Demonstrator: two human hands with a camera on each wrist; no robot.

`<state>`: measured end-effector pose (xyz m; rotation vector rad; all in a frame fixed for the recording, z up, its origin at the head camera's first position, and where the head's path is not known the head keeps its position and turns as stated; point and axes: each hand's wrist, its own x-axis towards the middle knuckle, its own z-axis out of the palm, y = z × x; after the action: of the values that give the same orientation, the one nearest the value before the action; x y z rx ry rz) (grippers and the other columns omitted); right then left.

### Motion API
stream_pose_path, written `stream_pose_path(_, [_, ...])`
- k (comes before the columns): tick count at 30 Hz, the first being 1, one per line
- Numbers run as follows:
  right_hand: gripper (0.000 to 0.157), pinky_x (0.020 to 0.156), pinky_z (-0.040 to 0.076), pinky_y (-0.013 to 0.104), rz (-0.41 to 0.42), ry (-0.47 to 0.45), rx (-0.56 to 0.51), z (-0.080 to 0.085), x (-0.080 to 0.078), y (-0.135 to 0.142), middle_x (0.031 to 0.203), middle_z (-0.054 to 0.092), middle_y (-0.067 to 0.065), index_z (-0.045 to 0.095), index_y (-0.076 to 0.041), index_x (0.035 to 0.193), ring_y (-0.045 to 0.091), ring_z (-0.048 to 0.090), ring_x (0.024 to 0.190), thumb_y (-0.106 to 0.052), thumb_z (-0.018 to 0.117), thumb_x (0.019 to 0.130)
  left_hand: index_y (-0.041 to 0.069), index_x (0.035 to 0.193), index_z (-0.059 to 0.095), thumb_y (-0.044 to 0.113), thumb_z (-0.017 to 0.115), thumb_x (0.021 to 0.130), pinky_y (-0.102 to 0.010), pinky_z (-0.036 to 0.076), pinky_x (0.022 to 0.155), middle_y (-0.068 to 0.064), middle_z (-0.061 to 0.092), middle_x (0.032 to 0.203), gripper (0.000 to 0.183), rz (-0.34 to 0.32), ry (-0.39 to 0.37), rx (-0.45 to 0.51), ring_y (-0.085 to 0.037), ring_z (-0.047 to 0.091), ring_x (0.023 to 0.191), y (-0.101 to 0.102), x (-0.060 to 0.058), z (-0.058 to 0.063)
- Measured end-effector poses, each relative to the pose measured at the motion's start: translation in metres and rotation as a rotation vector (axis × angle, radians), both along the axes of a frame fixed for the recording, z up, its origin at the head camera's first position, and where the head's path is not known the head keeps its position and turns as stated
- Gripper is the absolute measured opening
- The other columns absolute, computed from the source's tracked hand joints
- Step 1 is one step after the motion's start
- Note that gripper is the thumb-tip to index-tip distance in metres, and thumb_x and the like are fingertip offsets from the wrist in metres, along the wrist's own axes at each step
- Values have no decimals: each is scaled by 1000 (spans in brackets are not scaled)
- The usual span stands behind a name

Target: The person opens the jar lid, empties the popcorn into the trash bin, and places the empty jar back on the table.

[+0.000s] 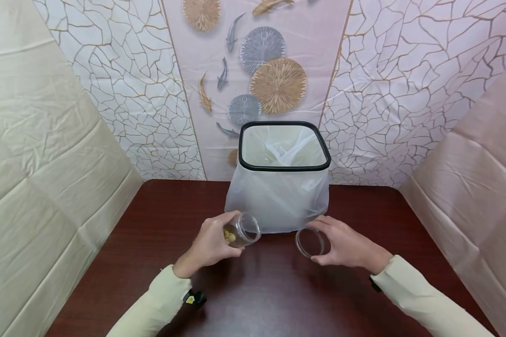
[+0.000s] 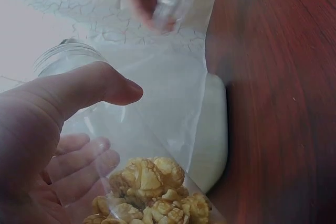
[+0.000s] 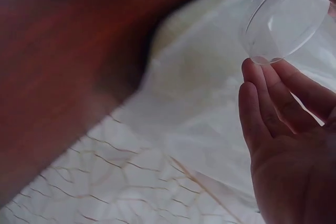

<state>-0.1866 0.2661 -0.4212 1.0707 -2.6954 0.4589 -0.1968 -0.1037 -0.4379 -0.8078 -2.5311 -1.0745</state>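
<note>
My left hand [image 1: 212, 241] grips a clear jar [image 1: 249, 228] round its side. The jar is tipped over, its uncovered mouth facing right and toward the bin. Caramel popcorn [image 2: 149, 187] lies in the jar's lower end, seen close up in the left wrist view. To the right, my right hand [image 1: 347, 243] pinches a clear round lid [image 1: 309, 242] by its edge, between thumb and fingertips. Lid and jar are apart, both held in front of the bin. In the right wrist view the fingertips [image 3: 256, 66] press against the lid's rim.
A white waste bin [image 1: 278, 201] with a black rim [image 1: 284, 168] and a translucent bag liner stands at the back middle of the dark red wooden table [image 1: 261, 299]. Patterned cloth [image 1: 405, 93] hangs behind it, with beige cloth [image 1: 38, 187] at both sides.
</note>
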Motion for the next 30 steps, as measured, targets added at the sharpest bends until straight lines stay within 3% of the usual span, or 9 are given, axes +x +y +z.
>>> stream_pose_path(4, [66,88,60,36,-24,-72,21,-23,-2,4,121,68,3,69,-5,127,17,66,107,-32,92,71,9,131,69,19,99,62,-33,60,85,-4,77,116,76,4,-15,10,-14,69,97,-8,1,-4])
stream_pose_path(11, [69,93,59,43,-53,-161,102,-48,-7,2,122,67,7,69,-3,127,23,66,109,-38,91,72,8,133,69,18,100,61,-33,59,85,-5,78,118,79,39,-22,16,-16,70,97,-18,5,-9])
stream_pose_path(22, [69,95,58,43,-52,-177,122,-57,-6,-1,120,67,6,69,-1,126,23,67,108,-36,92,70,11,131,69,20,100,61,-35,61,86,1,77,117,77,74,-32,11,-18,72,99,-26,7,-11])
stream_pose_path(30, [70,93,59,42,-36,-172,109,-63,-5,-1,118,67,6,69,0,125,21,67,106,-40,92,72,9,131,69,18,100,61,-33,61,84,-1,77,114,77,86,-49,19,-19,71,96,-31,6,-16])
